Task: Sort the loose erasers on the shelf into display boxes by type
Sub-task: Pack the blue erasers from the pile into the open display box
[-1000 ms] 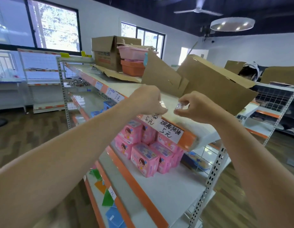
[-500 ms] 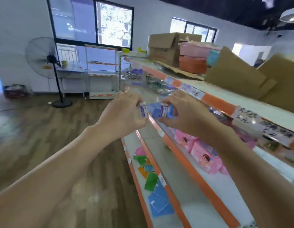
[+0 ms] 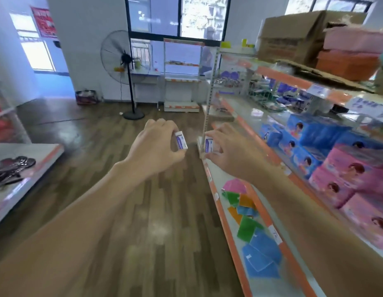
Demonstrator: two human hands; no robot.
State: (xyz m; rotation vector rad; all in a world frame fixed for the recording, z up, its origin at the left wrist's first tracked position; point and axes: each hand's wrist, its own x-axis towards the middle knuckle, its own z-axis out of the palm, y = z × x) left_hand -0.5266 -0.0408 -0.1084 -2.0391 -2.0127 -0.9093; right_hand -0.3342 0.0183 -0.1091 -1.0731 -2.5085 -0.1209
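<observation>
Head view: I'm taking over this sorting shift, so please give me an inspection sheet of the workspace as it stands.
Surface: white shelf with orange edges, several tiers, partly stocked.
Job's things: left eraser and right eraser, both in blue-and-white sleeves; no eraser display box can be made out.
Clutter: coloured packets lie scattered on the lowest tier; cardboard box and baskets sit on top.
Grippers: left hand pinches the left eraser; right hand pinches the right eraser, by the shelf's end.
Cables: a thin cord seems to hang beside the fan pole.
Surroundings: pink boxes and blue boxes stacked on the middle tier; wooden floor.
</observation>
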